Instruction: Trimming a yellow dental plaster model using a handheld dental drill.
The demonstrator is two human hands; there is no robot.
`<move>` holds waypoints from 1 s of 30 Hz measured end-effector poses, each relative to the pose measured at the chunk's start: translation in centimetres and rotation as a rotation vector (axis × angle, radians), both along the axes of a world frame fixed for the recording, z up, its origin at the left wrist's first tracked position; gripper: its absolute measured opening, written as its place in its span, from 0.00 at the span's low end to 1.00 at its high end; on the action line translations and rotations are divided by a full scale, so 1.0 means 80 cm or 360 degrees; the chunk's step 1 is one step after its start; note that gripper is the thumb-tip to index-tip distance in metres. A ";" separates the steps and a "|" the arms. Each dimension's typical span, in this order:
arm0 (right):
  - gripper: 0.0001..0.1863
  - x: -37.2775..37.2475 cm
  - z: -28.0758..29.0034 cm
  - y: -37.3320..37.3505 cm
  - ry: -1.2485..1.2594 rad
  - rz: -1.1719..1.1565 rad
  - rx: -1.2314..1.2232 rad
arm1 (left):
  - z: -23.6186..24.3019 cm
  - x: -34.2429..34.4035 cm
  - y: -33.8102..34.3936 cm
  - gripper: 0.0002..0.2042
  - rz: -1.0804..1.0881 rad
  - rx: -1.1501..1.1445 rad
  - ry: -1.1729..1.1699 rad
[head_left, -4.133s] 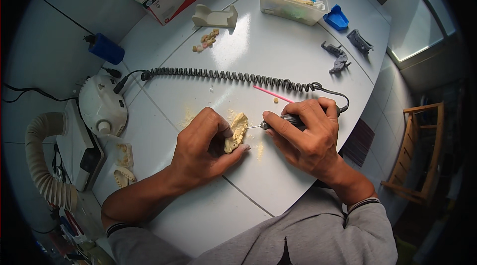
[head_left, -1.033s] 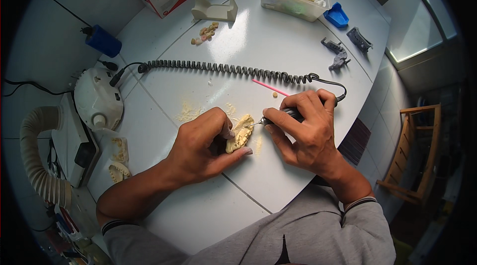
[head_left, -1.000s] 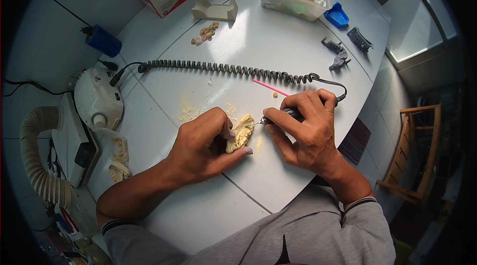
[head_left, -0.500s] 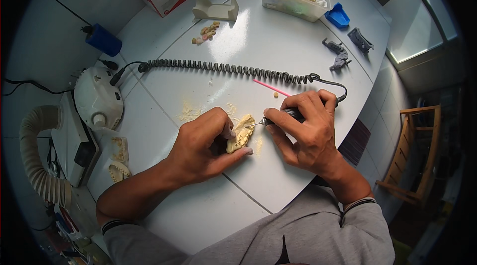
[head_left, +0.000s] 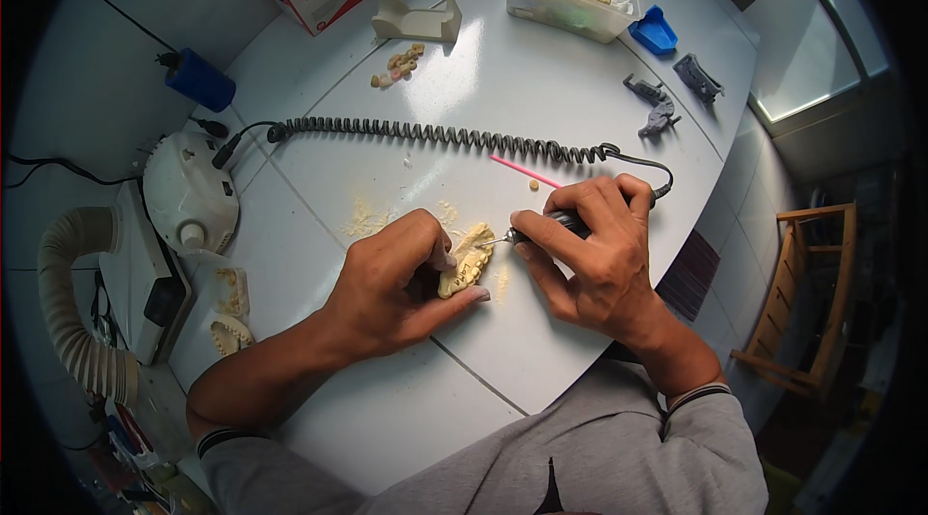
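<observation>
My left hand (head_left: 396, 273) is closed around a cream plaster dental model (head_left: 466, 262), thumb along its near end and fingers behind it. Teeth line the model's right side, and there are dark marks on it. In my right hand (head_left: 594, 249) is a black rotary handpiece (head_left: 568, 221), held like a pen. Its thin metal bur meets the model's upper right part, or comes very close. A coiled black cord (head_left: 445, 131) runs from the handpiece to a white control unit (head_left: 190, 188) at the left. Pale plaster dust (head_left: 365, 217) lies on the white table around the model.
Near the cord lie a pink stick (head_left: 525, 171) and a small tan disc (head_left: 534, 185). Farther back are a grey-white holder (head_left: 416, 20), tooth-like pieces (head_left: 396, 67), a plastic tub (head_left: 570, 17) and grey articulator parts (head_left: 654, 107). Another dental model (head_left: 231, 333) sits beside my left forearm.
Almost nothing differs. Both hands keep their hold and place, and the whole view has shifted by only a few pixels.
</observation>
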State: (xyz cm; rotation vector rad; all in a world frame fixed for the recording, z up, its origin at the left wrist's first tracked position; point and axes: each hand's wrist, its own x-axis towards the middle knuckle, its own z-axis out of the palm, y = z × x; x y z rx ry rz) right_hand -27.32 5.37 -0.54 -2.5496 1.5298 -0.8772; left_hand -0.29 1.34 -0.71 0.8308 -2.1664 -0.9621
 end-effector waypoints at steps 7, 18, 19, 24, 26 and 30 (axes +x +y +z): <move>0.16 0.000 0.001 0.000 -0.0003 -0.0006 -0.0002 | 0.001 0.000 0.000 0.21 -0.0008 0.0018 0.0001; 0.16 0.000 0.001 -0.001 0.0000 -0.0012 0.0004 | 0.004 0.000 0.000 0.20 -0.0007 0.0034 -0.0006; 0.16 0.000 0.001 -0.001 0.0003 -0.0009 0.0004 | 0.004 0.000 0.001 0.20 -0.0007 0.0031 -0.0012; 0.16 0.000 0.002 0.000 -0.0003 -0.0012 0.0008 | 0.002 0.001 0.000 0.20 -0.0016 0.0008 0.0000; 0.16 0.000 0.002 -0.001 -0.0009 -0.0013 0.0013 | 0.002 0.001 0.000 0.20 -0.0024 0.0002 0.0002; 0.16 -0.001 0.002 -0.001 -0.0012 -0.0013 0.0000 | 0.003 0.001 0.000 0.20 -0.0020 0.0012 -0.0005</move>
